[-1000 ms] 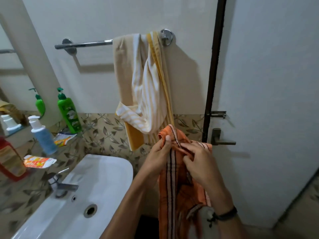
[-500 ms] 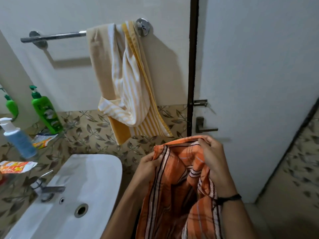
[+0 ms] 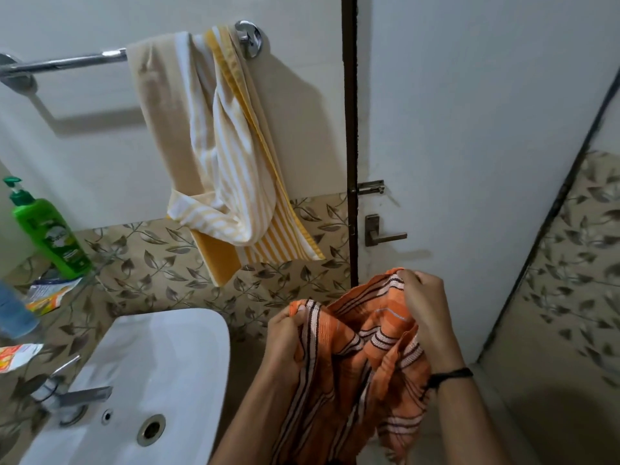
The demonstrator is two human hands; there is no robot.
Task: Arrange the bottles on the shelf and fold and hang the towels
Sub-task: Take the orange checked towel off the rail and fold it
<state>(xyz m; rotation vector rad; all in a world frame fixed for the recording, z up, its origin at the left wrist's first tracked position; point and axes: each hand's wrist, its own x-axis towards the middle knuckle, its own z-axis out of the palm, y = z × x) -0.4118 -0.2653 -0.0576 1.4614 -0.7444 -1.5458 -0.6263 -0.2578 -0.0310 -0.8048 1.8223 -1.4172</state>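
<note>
An orange towel (image 3: 355,367) with black and white stripes hangs between my hands in front of me. My left hand (image 3: 288,333) pinches its top left corner, and my right hand (image 3: 426,310) grips the top edge further right and higher. A yellow and white striped towel (image 3: 228,146) is bunched over the right end of the chrome towel bar (image 3: 67,63) on the wall. On the glass shelf (image 3: 90,273) at the left stand a green pump bottle (image 3: 50,233) and a blue bottle (image 3: 15,313), which is blurred at the frame edge.
A white sink (image 3: 151,374) with a chrome tap (image 3: 77,396) lies below left. Small sachets (image 3: 47,293) sit on the shelf. A white door with a metal handle (image 3: 380,231) and latch (image 3: 369,188) stands right of the towel bar.
My hands have moved apart and lower, spreading the orange towel's top edge. The view has shifted right, so the shelf bottles now sit at the far left.
</note>
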